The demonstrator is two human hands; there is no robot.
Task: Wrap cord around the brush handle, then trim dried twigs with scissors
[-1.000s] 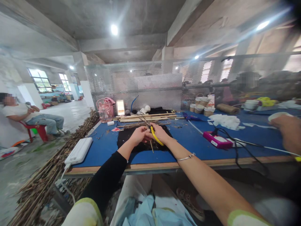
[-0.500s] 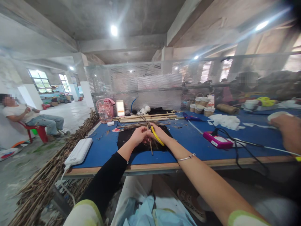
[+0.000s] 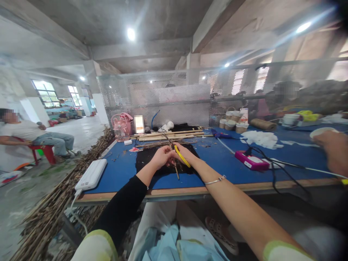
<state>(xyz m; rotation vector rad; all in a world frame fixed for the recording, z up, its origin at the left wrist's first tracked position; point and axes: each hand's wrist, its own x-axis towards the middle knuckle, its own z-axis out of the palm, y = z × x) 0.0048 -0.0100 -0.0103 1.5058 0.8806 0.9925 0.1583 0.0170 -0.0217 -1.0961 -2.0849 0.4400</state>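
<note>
Both hands meet over a black cloth [image 3: 143, 159] on the blue table. My left hand [image 3: 162, 156] is closed, fingertips pinched on thin brown twigs [image 3: 177, 172] that stick out above and below the hands. My right hand [image 3: 183, 154] is closed too, around a tool with a yellow handle [image 3: 182, 156], its fingers touching the same twigs. The tool's working end is hidden by the hands. More thin twigs [image 3: 154, 145] lie just behind the hands.
Long pale sticks [image 3: 174, 137] lie across the back. A white power bank [image 3: 91, 174] sits left, a magenta box [image 3: 251, 161] with cables right. Dry stalks [image 3: 59, 185] are piled on the floor. At far right is another person's hand [image 3: 330, 146]; a person sits far left.
The lower end of the twigs has swung slightly right. My hands have barely moved. The seated person at left has lowered an arm.
</note>
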